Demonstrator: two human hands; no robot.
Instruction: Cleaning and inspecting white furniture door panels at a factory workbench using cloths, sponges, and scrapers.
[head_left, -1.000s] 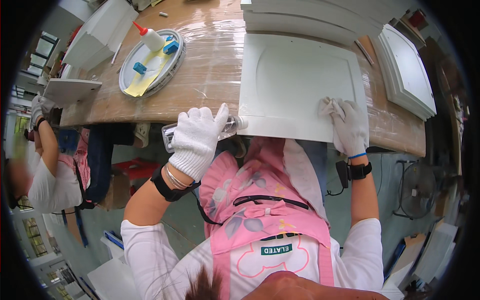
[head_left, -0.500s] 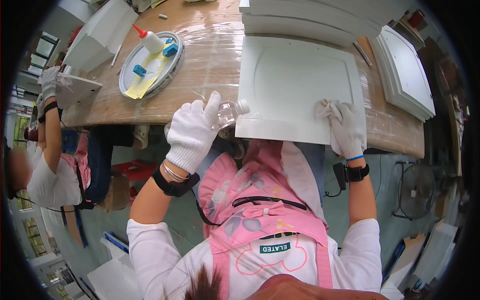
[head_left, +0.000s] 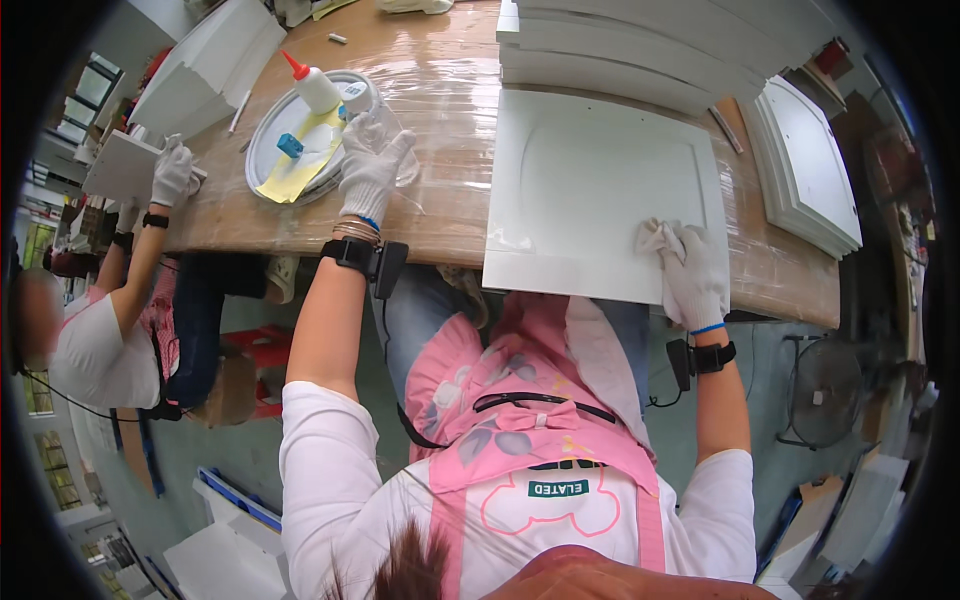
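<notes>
A film-wrapped brown table (head_left: pixel 450 110) spreads beneath everything, its near edge running across in front of the person. At its far side rises a tall stack of white boards (head_left: pixel 640 48); a lower pile of white panels (head_left: pixel 812 165) stands to the right. Between that pile and the person's own white panel (head_left: pixel 600 190) runs a narrow strip of table. This panel lies flat, its far edge close against the tall stack, its near-left corner jutting past the table's near edge. Left of it, a broad bare stretch of film reaches to a round pale lid (head_left: pixel 270 148).

The left hand (head_left: pixel 374 165), gloved, is at the lid's right rim, closed around a clear bottle (head_left: pixel 355 98) whose white cap shows past the fingers; whether its base touches anything is hidden. The right hand (head_left: pixel 694 272), gloved, is clamped on a bunched white cloth (head_left: pixel 658 238), at the panel's near-right part, with open panel surface to its left. On the lid are a red-tipped bottle (head_left: pixel 318 92), yellow paper (head_left: pixel 296 178) and a small blue block (head_left: pixel 290 145).
</notes>
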